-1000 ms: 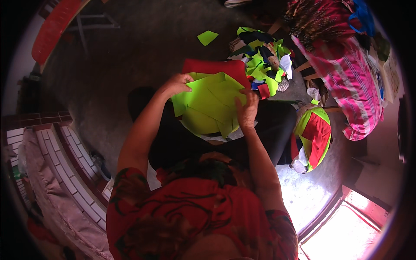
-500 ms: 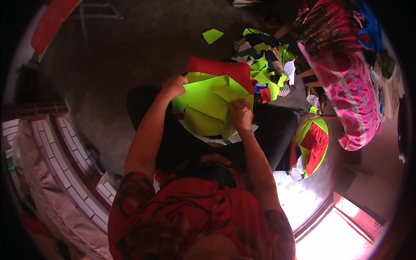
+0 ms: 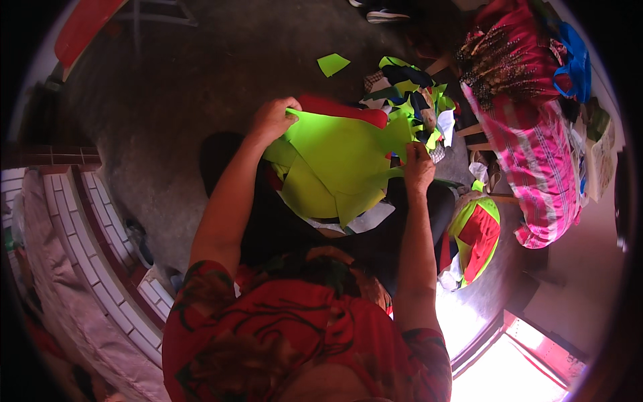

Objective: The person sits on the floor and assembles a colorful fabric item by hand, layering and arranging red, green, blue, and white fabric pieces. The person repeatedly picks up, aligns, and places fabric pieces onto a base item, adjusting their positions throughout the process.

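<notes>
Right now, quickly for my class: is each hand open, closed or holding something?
Left hand: closed, holding the lime cloth near its upper left corner.
Right hand: closed, pinching the lime cloth at its right side.

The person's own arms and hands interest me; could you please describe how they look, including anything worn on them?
The left sleeve and right sleeve are short and red with dark, leafy-looking patterning, leaving the forearms bare. The left hand and right hand are ungloved; finer detail is too dim to tell.

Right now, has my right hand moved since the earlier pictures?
Yes, your right hand has moved rightward, judged against the lone four-sided lime-green scrap on the floor.
</notes>
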